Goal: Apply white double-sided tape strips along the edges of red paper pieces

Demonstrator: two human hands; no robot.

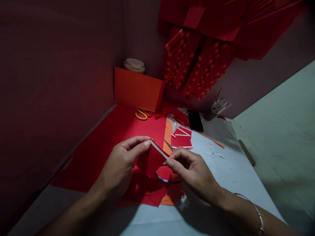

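Note:
Between my two hands is a piece of red paper [150,160] with a white strip along its top edge. My left hand [120,160] pinches the strip's left end between thumb and fingers. At the other end, the thumb and fingers of my right hand [190,167] are closed on the paper. Scissors [168,180] with dark handles lie beneath, partly hidden by the paper and my right hand; their blades point up and left. Under them are sheets of red paper [147,193] and orange paper [172,193]. Past my hands lie red pieces with white strips [182,137].
Yellow-handled scissors [141,114] rest on red sheets near a standing orange card [137,88]. A phone [195,121] and a cup of pens [214,109] are at the back right. Red paper rolls [206,72] hang on the wall. Paper scraps [216,154] lie on the white tabletop.

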